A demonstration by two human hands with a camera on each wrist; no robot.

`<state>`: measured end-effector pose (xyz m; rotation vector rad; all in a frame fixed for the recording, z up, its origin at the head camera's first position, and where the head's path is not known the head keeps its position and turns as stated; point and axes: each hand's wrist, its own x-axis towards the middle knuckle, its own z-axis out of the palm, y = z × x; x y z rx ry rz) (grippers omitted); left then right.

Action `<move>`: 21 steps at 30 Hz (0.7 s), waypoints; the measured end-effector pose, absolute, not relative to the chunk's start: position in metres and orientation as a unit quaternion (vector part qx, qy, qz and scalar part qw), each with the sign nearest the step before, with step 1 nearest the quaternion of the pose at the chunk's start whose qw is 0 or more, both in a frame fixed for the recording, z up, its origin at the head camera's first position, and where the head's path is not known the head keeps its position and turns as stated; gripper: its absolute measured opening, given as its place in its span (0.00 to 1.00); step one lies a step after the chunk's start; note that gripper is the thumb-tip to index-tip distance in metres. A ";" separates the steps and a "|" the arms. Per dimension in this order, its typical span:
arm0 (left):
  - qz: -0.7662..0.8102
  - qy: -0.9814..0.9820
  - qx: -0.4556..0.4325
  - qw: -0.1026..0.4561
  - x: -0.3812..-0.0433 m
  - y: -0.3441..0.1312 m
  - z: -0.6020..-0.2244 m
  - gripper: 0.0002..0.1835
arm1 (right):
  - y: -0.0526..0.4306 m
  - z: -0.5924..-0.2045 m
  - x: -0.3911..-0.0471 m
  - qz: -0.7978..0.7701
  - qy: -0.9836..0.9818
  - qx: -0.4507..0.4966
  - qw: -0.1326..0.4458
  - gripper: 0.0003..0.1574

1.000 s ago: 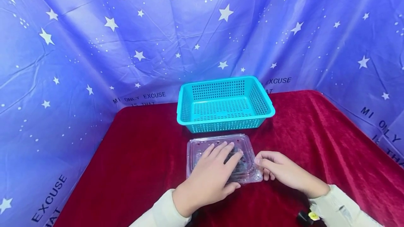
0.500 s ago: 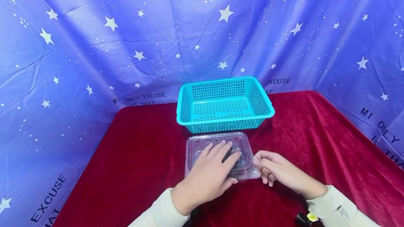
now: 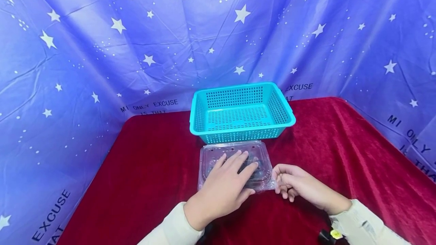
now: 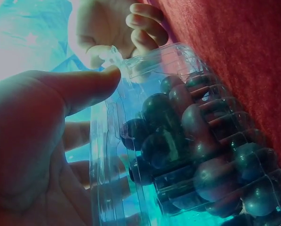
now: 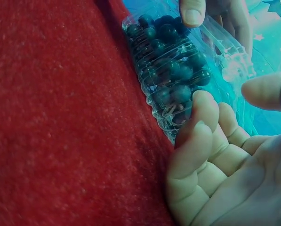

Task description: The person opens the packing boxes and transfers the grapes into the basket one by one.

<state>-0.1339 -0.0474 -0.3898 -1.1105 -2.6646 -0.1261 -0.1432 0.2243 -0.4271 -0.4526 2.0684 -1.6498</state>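
A clear plastic clamshell box (image 3: 263, 152) lies on the red cloth with its lid down. Dark round fruit (image 4: 161, 110), apparently grapes, shows through its side. My left hand (image 3: 225, 184) rests on the lid with its fingers spread, hiding much of the top. In the left wrist view its thumb (image 4: 88, 89) lies along the front rim. At the box's right front corner, my right hand (image 3: 303, 182) has its fingers curled, and its thumb and forefinger pinch the edge there. The exact contact is partly hidden. Its curled fingers (image 5: 204, 110) come close beside the box in the right wrist view.
A turquoise perforated basket (image 3: 243, 133) stands just behind the box, with nothing in it. Red velvet cloth (image 3: 150, 162) covers the table. A blue curtain (image 3: 190, 29) with white stars hangs around the back and sides.
The box has slid slightly away and to the left, nearer the basket, with my left hand still on it. My right hand has shifted only a little to the left.
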 end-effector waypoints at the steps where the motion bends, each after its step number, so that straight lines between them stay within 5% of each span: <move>1: -0.044 -0.915 -0.381 0.124 -0.134 -0.047 -0.390 0.38 | 0.224 -0.427 -0.143 -0.597 0.752 -0.163 0.226 0.09; 21: -0.045 -0.914 -0.381 0.129 -0.133 -0.048 -0.387 0.38 | 0.229 -0.429 -0.144 -0.633 0.698 -0.211 0.260 0.13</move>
